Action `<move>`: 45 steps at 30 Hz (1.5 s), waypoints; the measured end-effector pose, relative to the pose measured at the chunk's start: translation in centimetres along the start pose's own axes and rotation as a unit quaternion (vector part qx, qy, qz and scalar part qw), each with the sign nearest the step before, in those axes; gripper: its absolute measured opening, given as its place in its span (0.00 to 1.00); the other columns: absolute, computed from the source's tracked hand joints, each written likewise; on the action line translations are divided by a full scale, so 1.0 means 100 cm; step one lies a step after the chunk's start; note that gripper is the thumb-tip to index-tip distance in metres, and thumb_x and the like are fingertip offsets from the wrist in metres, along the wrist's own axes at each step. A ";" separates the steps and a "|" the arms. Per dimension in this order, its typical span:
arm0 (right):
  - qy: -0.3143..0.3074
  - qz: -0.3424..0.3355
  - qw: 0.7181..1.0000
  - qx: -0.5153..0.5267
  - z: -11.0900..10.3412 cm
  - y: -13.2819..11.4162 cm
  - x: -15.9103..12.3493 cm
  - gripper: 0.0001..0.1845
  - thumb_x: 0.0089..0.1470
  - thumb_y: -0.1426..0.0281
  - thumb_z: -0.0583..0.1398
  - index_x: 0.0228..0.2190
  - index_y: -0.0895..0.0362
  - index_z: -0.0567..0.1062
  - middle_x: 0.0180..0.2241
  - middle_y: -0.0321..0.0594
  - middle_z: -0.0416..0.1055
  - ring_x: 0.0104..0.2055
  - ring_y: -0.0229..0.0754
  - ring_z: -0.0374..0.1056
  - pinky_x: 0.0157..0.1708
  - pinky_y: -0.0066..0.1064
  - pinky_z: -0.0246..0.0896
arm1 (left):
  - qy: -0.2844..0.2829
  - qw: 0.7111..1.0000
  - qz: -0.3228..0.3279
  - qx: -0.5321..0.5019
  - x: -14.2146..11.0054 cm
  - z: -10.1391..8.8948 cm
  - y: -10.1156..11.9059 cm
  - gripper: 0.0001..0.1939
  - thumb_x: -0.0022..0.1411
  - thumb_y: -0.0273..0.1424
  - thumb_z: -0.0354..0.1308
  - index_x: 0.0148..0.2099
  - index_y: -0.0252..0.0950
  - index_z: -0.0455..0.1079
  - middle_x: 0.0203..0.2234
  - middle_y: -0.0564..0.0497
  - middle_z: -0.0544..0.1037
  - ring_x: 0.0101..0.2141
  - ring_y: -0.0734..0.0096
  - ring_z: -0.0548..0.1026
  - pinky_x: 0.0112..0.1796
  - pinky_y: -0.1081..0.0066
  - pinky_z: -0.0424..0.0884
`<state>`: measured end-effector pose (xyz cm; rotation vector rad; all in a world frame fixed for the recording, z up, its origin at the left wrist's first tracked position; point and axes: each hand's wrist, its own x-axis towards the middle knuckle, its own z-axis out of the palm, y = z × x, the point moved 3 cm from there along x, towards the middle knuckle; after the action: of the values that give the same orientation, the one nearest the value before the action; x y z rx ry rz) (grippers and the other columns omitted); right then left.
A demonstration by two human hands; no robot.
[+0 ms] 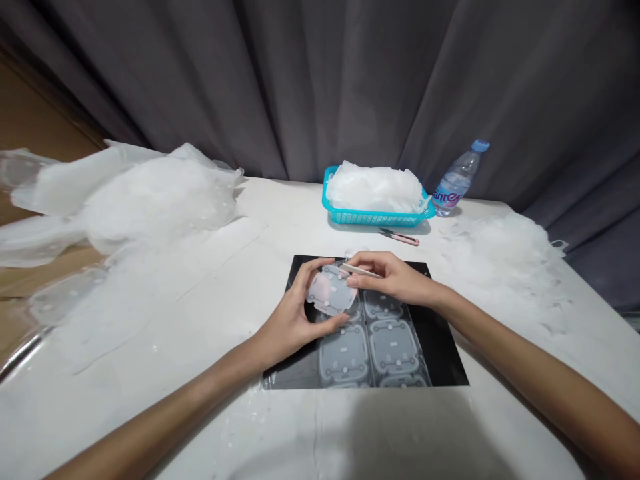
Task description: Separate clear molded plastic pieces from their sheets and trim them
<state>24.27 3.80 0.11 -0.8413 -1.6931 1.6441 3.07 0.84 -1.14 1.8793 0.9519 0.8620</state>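
My left hand (300,303) is closed around the edges of a translucent, rounded-square plastic piece (327,293) with small holes and slots, raised and tilted above a black mat (445,353). My right hand (385,275) pinches a slim whitish tool (361,271) whose tip lies over the piece's upper edge; its exact kind is unclear. Fingertips of that hand come close to the piece or touch its right side. Below both hands, a clear sheet holding several similar translucent pieces (395,347) lies on the mat, partly covered by my hands.
A turquoise basket (380,219) filled with white translucent pieces stands at the back. Pink-handled thread snips (400,237) lie before it, and a water bottle (455,183) stands right of it. Translucent piles flank the white table (210,400): one left (160,193), one right (510,260).
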 end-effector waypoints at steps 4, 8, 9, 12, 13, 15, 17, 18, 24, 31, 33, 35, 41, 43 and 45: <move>-0.002 -0.002 1.000 0.003 0.000 -0.002 0.000 0.16 0.61 0.57 0.69 0.40 0.57 0.78 0.35 0.37 0.77 0.39 0.41 0.73 0.43 0.32 0.65 | -0.001 1.000 -0.003 -0.002 0.000 0.000 -0.002 0.38 0.63 0.38 0.72 0.68 0.50 0.57 0.64 0.47 0.67 0.64 0.51 0.68 0.63 0.56 0.66; -0.005 -0.002 1.000 0.004 0.001 -0.003 0.000 0.16 0.62 0.58 0.68 0.40 0.57 0.78 0.32 0.36 0.78 0.37 0.41 0.74 0.43 0.33 0.64 | -0.005 1.000 -0.013 -0.014 0.000 0.001 0.000 0.39 0.63 0.38 0.73 0.69 0.50 0.56 0.63 0.47 0.68 0.62 0.52 0.70 0.62 0.57 0.67; -0.006 -0.003 1.000 0.003 0.000 -0.003 0.000 0.16 0.62 0.57 0.68 0.41 0.57 0.78 0.32 0.36 0.79 0.37 0.42 0.74 0.42 0.33 0.64 | -0.007 1.000 -0.016 -0.018 0.000 0.001 0.000 0.40 0.63 0.39 0.73 0.69 0.50 0.55 0.62 0.47 0.69 0.62 0.53 0.70 0.61 0.57 0.68; -0.008 -0.006 1.000 -0.001 0.000 -0.004 -0.001 0.15 0.63 0.57 0.67 0.41 0.57 0.78 0.32 0.37 0.79 0.37 0.42 0.75 0.43 0.33 0.65 | -0.009 0.999 -0.021 -0.027 0.000 0.001 0.001 0.41 0.62 0.39 0.74 0.69 0.51 0.56 0.62 0.47 0.70 0.62 0.53 0.71 0.61 0.56 0.68; -0.008 -0.007 1.000 -0.003 -0.001 -0.004 -0.001 0.15 0.63 0.57 0.67 0.41 0.57 0.78 0.32 0.37 0.79 0.38 0.42 0.74 0.43 0.33 0.65 | -0.009 0.999 -0.022 -0.031 0.000 0.001 0.000 0.41 0.62 0.39 0.73 0.70 0.51 0.56 0.63 0.47 0.70 0.62 0.53 0.71 0.61 0.56 0.68; -0.004 -0.014 1.000 -0.015 -0.002 -0.005 -0.001 0.15 0.64 0.57 0.66 0.41 0.57 0.78 0.33 0.37 0.78 0.38 0.42 0.74 0.44 0.33 0.64 | -0.012 0.999 -0.021 -0.045 0.000 0.002 -0.002 0.40 0.64 0.39 0.72 0.70 0.51 0.56 0.63 0.47 0.71 0.62 0.53 0.72 0.60 0.56 0.69; 0.002 -0.027 0.999 -0.043 -0.002 -0.007 0.000 0.16 0.66 0.56 0.65 0.39 0.57 0.78 0.34 0.37 0.77 0.39 0.41 0.72 0.44 0.33 0.64 | -0.015 0.998 -0.017 -0.065 0.000 0.002 -0.004 0.38 0.66 0.38 0.71 0.71 0.52 0.56 0.64 0.47 0.71 0.61 0.54 0.72 0.59 0.57 0.71; 0.006 -0.034 0.998 -0.060 -0.003 -0.008 0.000 0.16 0.67 0.56 0.63 0.37 0.57 0.78 0.34 0.37 0.76 0.39 0.41 0.71 0.44 0.32 0.63 | -0.015 0.997 -0.016 -0.072 0.000 0.002 -0.005 0.37 0.66 0.37 0.70 0.71 0.52 0.56 0.64 0.47 0.71 0.61 0.54 0.73 0.59 0.58 0.71; 0.021 -0.063 0.993 -0.095 -0.008 -0.013 0.000 0.13 0.66 0.58 0.64 0.42 0.56 0.79 0.41 0.39 0.75 0.46 0.43 0.71 0.51 0.35 0.65 | 0.006 0.998 -0.021 -0.065 0.000 0.001 -0.007 0.35 0.68 0.37 0.68 0.71 0.51 0.58 0.63 0.46 0.72 0.61 0.55 0.73 0.59 0.58 0.71; -0.022 -0.050 0.996 -0.064 -0.011 -0.009 -0.003 0.19 0.63 0.63 0.67 0.53 0.54 0.76 0.47 0.40 0.72 0.49 0.42 0.70 0.50 0.34 0.67 | 0.007 0.992 -0.038 -0.122 0.002 0.002 -0.009 0.31 0.71 0.38 0.64 0.71 0.49 0.58 0.64 0.45 0.71 0.61 0.55 0.73 0.62 0.53 0.69; -0.022 -0.049 0.997 -0.054 -0.010 -0.007 -0.003 0.20 0.62 0.63 0.68 0.54 0.54 0.76 0.47 0.41 0.72 0.49 0.42 0.70 0.51 0.34 0.67 | 0.007 0.992 -0.039 -0.120 0.002 0.002 -0.009 0.31 0.71 0.38 0.64 0.71 0.49 0.58 0.64 0.46 0.70 0.61 0.54 0.72 0.61 0.53 0.70; -0.016 -0.050 0.998 -0.046 -0.009 -0.007 -0.002 0.20 0.61 0.63 0.69 0.53 0.54 0.76 0.49 0.41 0.73 0.50 0.42 0.70 0.53 0.36 0.68 | 0.007 0.992 -0.042 -0.116 0.002 0.001 -0.009 0.32 0.70 0.38 0.65 0.71 0.51 0.58 0.64 0.46 0.70 0.61 0.53 0.72 0.59 0.54 0.72; -0.005 -0.042 0.998 -0.036 -0.008 -0.008 -0.002 0.18 0.60 0.63 0.69 0.50 0.54 0.78 0.48 0.41 0.73 0.49 0.43 0.71 0.53 0.36 0.67 | 0.000 0.995 -0.027 -0.098 -0.001 0.003 -0.006 0.37 0.67 0.36 0.68 0.73 0.54 0.57 0.65 0.46 0.68 0.61 0.52 0.71 0.57 0.56 0.75; -0.002 -0.037 0.999 -0.031 -0.008 -0.008 -0.002 0.18 0.60 0.63 0.70 0.50 0.55 0.77 0.46 0.39 0.73 0.48 0.42 0.70 0.50 0.34 0.67 | 0.001 0.996 -0.020 -0.085 -0.001 0.003 -0.006 0.40 0.65 0.34 0.69 0.73 0.54 0.56 0.65 0.46 0.67 0.60 0.52 0.71 0.54 0.57 0.76; 0.000 -0.034 0.999 -0.030 -0.008 -0.007 -0.001 0.18 0.60 0.64 0.69 0.50 0.55 0.77 0.44 0.39 0.73 0.46 0.41 0.70 0.49 0.33 0.66 | 0.001 0.998 -0.019 -0.063 -0.002 0.003 -0.007 0.42 0.64 0.33 0.70 0.74 0.54 0.54 0.65 0.46 0.67 0.58 0.52 0.72 0.52 0.57 0.77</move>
<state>24.98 4.16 0.83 -0.8027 -1.7595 1.5549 3.03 0.82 -1.88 1.7478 0.9096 0.8814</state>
